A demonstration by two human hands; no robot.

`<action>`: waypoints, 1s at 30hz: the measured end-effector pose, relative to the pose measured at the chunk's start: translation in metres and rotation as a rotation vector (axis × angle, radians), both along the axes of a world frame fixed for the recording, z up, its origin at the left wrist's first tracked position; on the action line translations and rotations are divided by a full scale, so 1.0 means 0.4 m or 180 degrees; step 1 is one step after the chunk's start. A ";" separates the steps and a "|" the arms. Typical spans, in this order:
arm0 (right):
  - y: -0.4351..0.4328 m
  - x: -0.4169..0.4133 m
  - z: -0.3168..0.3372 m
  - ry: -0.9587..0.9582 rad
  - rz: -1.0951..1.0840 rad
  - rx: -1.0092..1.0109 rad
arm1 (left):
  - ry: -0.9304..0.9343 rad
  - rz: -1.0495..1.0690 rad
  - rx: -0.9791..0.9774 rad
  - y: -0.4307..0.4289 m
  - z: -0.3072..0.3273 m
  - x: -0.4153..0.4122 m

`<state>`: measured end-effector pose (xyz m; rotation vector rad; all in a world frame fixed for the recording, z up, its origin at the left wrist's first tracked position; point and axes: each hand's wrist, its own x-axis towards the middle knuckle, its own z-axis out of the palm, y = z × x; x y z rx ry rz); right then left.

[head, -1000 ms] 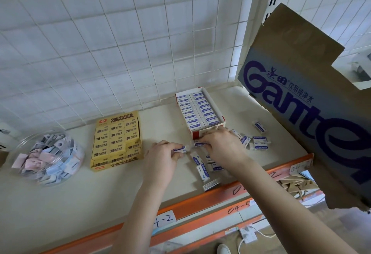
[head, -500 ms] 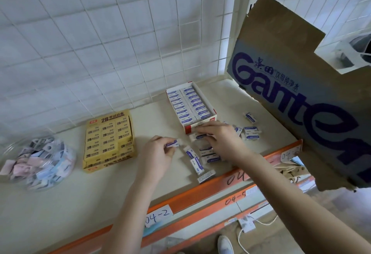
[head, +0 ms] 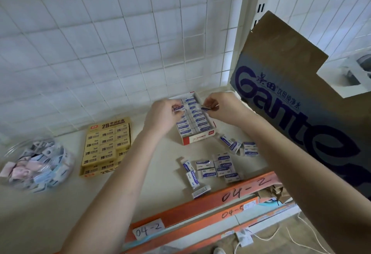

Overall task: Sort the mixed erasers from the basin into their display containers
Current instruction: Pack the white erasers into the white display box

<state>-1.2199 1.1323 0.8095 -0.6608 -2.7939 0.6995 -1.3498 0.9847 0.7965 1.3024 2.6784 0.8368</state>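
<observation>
Lining the red box (head: 198, 139), two rows of blue-sleeved erasers (head: 197, 120).

Shelf (head: 50, 213): cream, matt, smooth; likely painted metal, view too soft to confirm.
Front rail (head: 180, 213): orange paint, slight gloss.
Label (head: 148, 230): white paper, matt, handwritten ink.
Wire grid (head: 100, 42): white coated wire, smooth.
Upright (head: 251, 22): slotted metal, cream paint.
Carton (head: 281, 57): brown cardboard, matt, blue print.
Basin (head: 18, 145): clear plastic, glossy, reflections on wall.
Yellow box (head: 109, 125): printed card, low sheen.
Red-white box (head: 197, 138): printed card, smooth.
Eraser (head: 208, 174), loose ones alike: white matt body, blue-white printed paper sleeve.
</observation>
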 end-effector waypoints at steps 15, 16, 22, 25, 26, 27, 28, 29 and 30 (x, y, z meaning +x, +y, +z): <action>0.057 -0.181 -0.101 -0.0159 0.0000 0.0542 | 0.0581 0.1065 -0.0172 0.102 -0.106 -0.074; 0.058 -0.187 -0.103 -0.0100 -0.0031 0.0554 | 0.0565 0.1104 -0.0130 0.103 -0.110 -0.072; 0.054 -0.207 -0.111 0.0114 -0.0129 0.0618 | 0.0701 0.1402 -0.0105 0.105 -0.126 -0.068; 0.055 -0.200 -0.112 0.0214 -0.0198 0.0637 | 0.0737 0.1443 -0.0088 0.111 -0.131 -0.067; 0.056 -0.198 -0.114 0.0246 -0.0194 0.0631 | 0.0778 0.1436 -0.0136 0.113 -0.131 -0.066; 0.059 -0.196 -0.116 0.0280 -0.0187 0.0623 | 0.0808 0.1418 -0.0203 0.113 -0.131 -0.066; 0.060 -0.195 -0.119 0.0314 -0.0191 0.0624 | 0.0840 0.1383 -0.0282 0.114 -0.132 -0.065; 0.061 -0.194 -0.122 0.0335 -0.0199 0.0650 | 0.0889 0.1340 -0.0357 0.116 -0.134 -0.066; 0.062 -0.194 -0.124 0.0325 -0.0197 0.0703 | 0.0929 0.1299 -0.0434 0.118 -0.135 -0.066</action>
